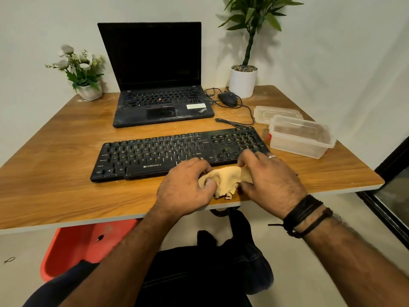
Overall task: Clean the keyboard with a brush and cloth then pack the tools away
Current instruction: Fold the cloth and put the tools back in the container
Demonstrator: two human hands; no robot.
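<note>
The fingertips of both hands are hidden in the folds of a crumpled yellow cloth (228,179), and no brush can be made out. The cloth, soft with a frayed lower edge, is bunched at the near edge of the wooden surface (55,173), touching the front of the keyboard (177,151). It is gripped at its 9 o'clock end by the left hand (188,189), fingers curled round it, and pinched at its 3 o'clock end by the right hand (270,180), whose fingers also rest on the keys. The keyboard is black, flat and dusty. At 2 o'clock from it a clear plastic tub (303,138) is seen, its lid (276,114) lying just behind. At 12 o'clock an open black laptop (159,85) stands, smudged around the touchpad.
</note>
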